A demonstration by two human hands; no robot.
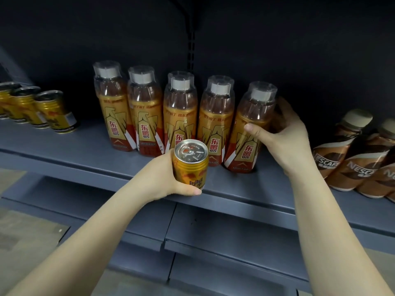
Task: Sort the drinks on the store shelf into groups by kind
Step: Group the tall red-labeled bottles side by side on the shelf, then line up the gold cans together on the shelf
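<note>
My left hand (164, 178) grips a gold Red Bull can (190, 165), held upright just in front of the shelf's front edge. Behind it a row of several orange Dongpeng bottles (145, 116) with clear overcaps stands on the grey shelf (85, 150). My right hand (284, 133) wraps the rightmost orange bottle (248, 133), thumb across its front and fingers behind it. Three more gold cans (54, 113) stand together at the shelf's far left. Brown Nescafe bottles (350, 150) stand grouped at the far right.
The shelf's dark back panel has a slotted upright (190, 45) behind the bottles. A lower grey shelf (224, 231) juts out beneath my arms. Bare shelf shows between the gold cans and the orange bottles, and between the orange and brown bottles.
</note>
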